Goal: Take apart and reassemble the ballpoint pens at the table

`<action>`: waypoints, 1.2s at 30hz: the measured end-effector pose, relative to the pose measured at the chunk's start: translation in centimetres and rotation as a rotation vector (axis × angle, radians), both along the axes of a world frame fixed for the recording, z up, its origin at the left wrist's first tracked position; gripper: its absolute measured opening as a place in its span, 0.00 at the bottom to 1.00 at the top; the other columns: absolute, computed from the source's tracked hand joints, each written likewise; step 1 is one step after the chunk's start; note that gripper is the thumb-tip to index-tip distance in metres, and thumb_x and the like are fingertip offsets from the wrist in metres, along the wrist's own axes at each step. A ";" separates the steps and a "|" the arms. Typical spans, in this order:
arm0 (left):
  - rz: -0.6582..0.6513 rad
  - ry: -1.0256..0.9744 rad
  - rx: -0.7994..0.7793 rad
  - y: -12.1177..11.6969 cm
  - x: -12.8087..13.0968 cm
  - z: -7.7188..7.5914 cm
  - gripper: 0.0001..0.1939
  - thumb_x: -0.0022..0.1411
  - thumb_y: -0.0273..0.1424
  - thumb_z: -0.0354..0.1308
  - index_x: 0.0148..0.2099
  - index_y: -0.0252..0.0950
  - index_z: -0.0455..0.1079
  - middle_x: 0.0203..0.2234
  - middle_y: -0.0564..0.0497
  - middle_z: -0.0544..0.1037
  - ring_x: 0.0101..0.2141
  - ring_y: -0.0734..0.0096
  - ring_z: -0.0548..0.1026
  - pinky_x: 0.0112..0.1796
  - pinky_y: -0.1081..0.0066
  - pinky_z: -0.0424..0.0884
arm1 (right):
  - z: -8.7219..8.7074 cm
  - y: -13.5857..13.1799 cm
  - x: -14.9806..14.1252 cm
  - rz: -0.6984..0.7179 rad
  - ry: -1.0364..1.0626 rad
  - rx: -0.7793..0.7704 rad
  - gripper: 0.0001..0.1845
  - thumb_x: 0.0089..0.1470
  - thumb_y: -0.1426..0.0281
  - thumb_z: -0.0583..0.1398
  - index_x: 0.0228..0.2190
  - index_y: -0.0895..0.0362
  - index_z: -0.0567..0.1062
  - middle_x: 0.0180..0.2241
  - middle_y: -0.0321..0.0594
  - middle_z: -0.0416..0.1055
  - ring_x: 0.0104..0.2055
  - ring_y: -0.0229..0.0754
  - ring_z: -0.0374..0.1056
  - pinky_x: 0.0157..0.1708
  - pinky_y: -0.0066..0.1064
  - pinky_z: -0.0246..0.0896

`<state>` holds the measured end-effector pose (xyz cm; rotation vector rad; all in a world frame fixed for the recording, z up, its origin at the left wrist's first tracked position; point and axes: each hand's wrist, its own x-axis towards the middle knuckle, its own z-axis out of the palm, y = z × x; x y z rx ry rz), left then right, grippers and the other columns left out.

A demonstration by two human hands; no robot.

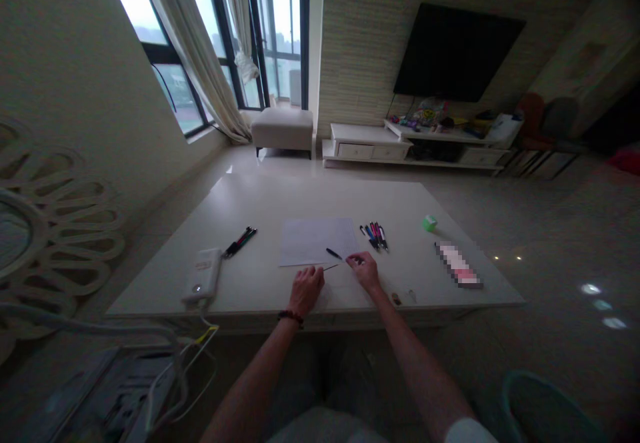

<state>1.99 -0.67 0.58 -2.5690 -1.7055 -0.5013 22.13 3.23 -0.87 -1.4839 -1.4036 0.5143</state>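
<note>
Over the white bench [260, 276], a thin pen refill [331, 267] is pinched by the left hand [306, 290] and a black pen part [334, 254] by the right hand [364, 271].

Pixelation blurs one object [459, 265] on the table [300, 203] (only pink and white show through). Two specks [396, 299] near the right hand [365, 271] are too small to name. The left hand [306, 290] hides one end of a thin rod [330, 267], and the frame's edge cuts off a cabled device [125, 390].
</note>
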 end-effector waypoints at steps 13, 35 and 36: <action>-0.045 0.007 0.018 0.0 0.1 -0.1 0.08 0.64 0.30 0.43 0.39 0.38 0.63 0.31 0.50 0.69 0.33 0.69 0.65 0.36 0.69 0.56 | 0.0 -2.8 -1.4 0.048 0.144 -0.001 0.18 0.52 0.59 0.54 0.33 0.59 0.76 0.32 0.43 0.73 0.33 0.41 0.67 0.32 0.29 0.60; 0.017 -0.091 0.104 0.1 -0.1 -0.9 0.10 0.65 0.30 0.40 0.39 0.37 0.63 0.33 0.48 0.71 0.36 0.67 0.67 0.37 0.67 0.57 | -1.5 -1.6 -0.6 -0.043 -0.044 0.072 0.15 0.50 0.60 0.55 0.28 0.59 0.74 0.28 0.42 0.71 0.29 0.40 0.65 0.32 0.30 0.60; -0.010 -0.093 0.100 0.1 -0.2 -0.9 0.10 0.65 0.29 0.41 0.40 0.37 0.64 0.34 0.48 0.71 0.36 0.67 0.67 0.38 0.67 0.58 | -1.8 -2.0 0.1 -0.095 -0.050 0.084 0.16 0.50 0.60 0.55 0.28 0.59 0.74 0.28 0.43 0.70 0.30 0.40 0.64 0.32 0.30 0.60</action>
